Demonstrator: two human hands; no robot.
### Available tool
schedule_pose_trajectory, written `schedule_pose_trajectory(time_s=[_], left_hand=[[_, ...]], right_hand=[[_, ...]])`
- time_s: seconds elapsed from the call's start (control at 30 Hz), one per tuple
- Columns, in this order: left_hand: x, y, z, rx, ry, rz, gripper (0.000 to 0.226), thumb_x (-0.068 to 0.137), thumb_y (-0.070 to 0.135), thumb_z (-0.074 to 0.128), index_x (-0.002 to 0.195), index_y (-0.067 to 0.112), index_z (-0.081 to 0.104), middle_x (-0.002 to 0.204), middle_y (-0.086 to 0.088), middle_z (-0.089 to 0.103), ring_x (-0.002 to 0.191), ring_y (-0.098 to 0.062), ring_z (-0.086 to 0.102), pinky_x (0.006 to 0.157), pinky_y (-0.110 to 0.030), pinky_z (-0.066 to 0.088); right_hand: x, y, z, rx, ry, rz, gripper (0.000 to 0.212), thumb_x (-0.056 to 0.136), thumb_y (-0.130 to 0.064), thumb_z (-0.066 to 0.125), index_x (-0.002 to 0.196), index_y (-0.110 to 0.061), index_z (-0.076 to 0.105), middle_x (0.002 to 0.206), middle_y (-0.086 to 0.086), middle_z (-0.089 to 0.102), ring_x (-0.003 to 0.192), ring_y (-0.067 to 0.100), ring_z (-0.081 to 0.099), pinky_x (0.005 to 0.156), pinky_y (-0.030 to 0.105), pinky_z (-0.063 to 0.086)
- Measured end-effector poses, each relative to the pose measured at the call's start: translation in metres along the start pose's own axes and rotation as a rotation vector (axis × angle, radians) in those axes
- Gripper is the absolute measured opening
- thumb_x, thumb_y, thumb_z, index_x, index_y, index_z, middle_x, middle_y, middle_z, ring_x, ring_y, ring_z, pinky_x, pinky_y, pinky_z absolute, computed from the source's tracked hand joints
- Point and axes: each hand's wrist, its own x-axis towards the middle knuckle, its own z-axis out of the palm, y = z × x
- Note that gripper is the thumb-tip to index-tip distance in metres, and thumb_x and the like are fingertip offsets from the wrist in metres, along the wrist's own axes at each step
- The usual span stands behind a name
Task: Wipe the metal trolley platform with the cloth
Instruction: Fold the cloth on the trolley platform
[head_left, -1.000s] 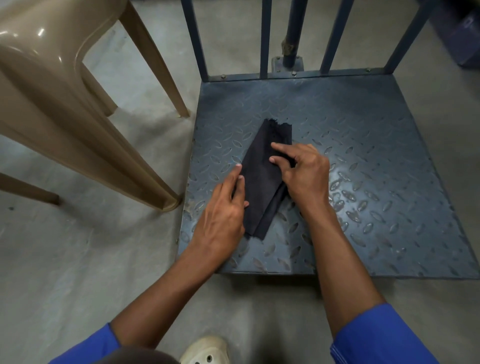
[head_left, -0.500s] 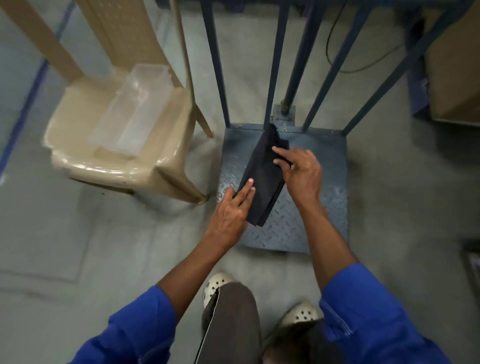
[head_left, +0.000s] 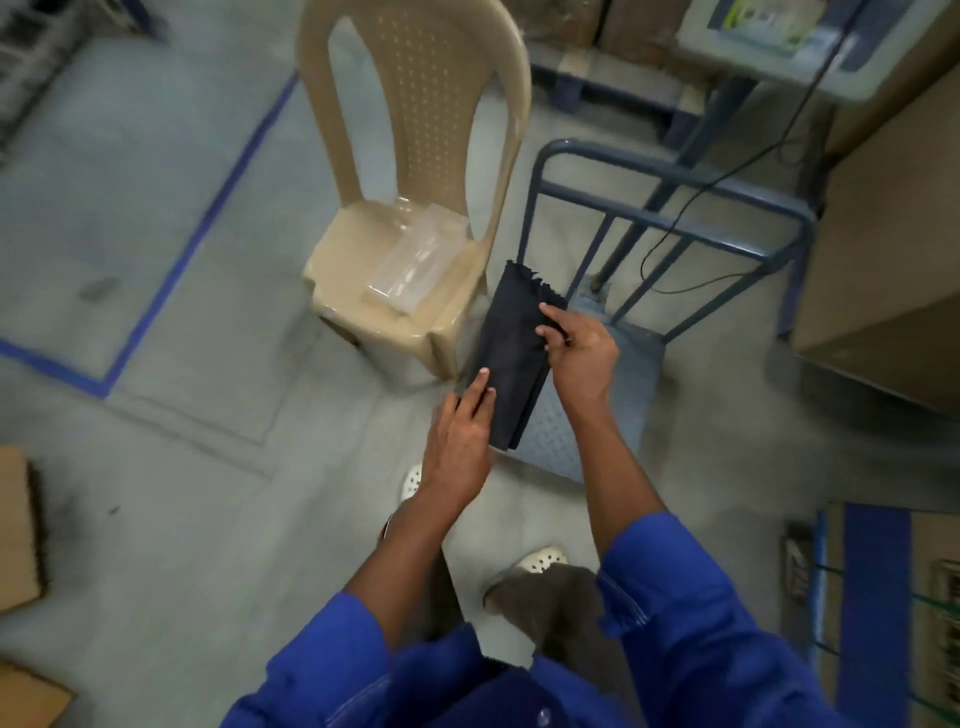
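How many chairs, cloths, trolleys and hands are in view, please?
chair: 1
cloth: 1
trolley: 1
hands: 2, the left hand and the right hand
Total: 5

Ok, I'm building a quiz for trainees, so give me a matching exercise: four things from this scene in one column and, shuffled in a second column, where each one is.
Things
1. dark folded cloth
2. clear plastic tray
3. beige plastic chair
4. blue metal trolley platform

Places
A. standing beside the trolley, on its left
B. low by the floor, beneath the cloth
C. pinched by the right hand
D. lying on the chair seat

Pairs: 1-C, 2-D, 3-A, 4-B
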Motion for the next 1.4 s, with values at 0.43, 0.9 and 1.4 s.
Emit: schedule_pose_trajectory(time_s=[0.43, 0.9, 1.4], left_hand=[[0.092, -0.157, -0.093, -0.072, 0.084, 0.056, 0.073, 0.063, -0.018, 0.067, 0.132, 0.004, 0.070, 0.155, -0.005, 0.055, 0.095, -0.029, 0.058, 0.083, -0.043, 0.053], [0.263, -0.351, 0.001, -0.195, 0.016, 0.180, 0.037, 0.077, -0.019, 0.076, 0.109, 0.000, 0.080, 0.130, -0.010, 0.073, 0.089, -0.029, 0.073, 0.086, -0.034, 0.060], [0.350, -0.392, 0.098, -0.251, -0.028, 0.105, 0.027, 0.089, -0.009, 0.068, 0.111, 0.003, 0.077, 0.130, -0.015, 0.067, 0.095, -0.036, 0.074, 0.079, -0.044, 0.063]], right_hand=[[0.085, -0.108, 0.133, -0.035, 0.044, 0.110, 0.025, 0.085, -0.003, 0.081, 0.107, -0.014, 0.081, 0.093, 0.005, 0.075, 0.082, 0.018, 0.070, 0.080, 0.036, 0.059], [0.142, 0.010, 0.356, -0.153, 0.004, 0.288, 0.016, 0.094, -0.014, 0.073, 0.107, -0.023, 0.078, 0.097, 0.002, 0.064, 0.073, 0.019, 0.068, 0.068, 0.043, 0.061], [0.170, 0.109, 0.442, -0.352, -0.011, 0.308, 0.014, 0.089, -0.007, 0.077, 0.101, -0.014, 0.081, 0.095, 0.004, 0.077, 0.089, 0.027, 0.066, 0.079, 0.015, 0.038]])
